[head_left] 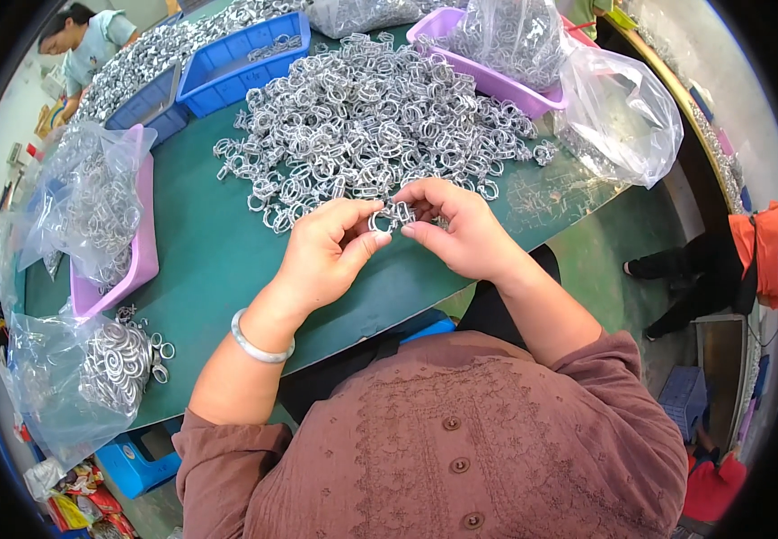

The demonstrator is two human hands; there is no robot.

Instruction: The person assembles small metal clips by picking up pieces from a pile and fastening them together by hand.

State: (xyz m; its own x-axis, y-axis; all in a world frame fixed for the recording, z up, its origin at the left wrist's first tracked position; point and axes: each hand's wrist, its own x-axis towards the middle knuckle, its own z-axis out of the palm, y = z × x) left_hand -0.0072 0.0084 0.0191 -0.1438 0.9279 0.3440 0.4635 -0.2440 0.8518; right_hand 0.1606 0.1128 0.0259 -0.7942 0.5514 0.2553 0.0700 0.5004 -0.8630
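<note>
In front of my body, both hands meet over the near side of the green table (218, 260). Between their fingertips is a small silvery metal ring piece (380, 222), with more ring-shaped metal next to it under my right fingers. My left hand (328, 247) pinches the left side with thumb and forefinger. My right hand (463, 232) closes on the right side the same way, its fingers partly hiding the metal. Just beyond my fingertips spreads a large heap of similar silvery metal ring pieces (362, 117).
Blue bins (193, 85) stand beyond the heap. A purple tray (142, 229) with bagged pieces sits left, another purple tray (533, 101) far right. Clear plastic bags (627, 108) lie nearby. A blue stool (137, 463) is below the table's left edge. Other people are at the far left and right.
</note>
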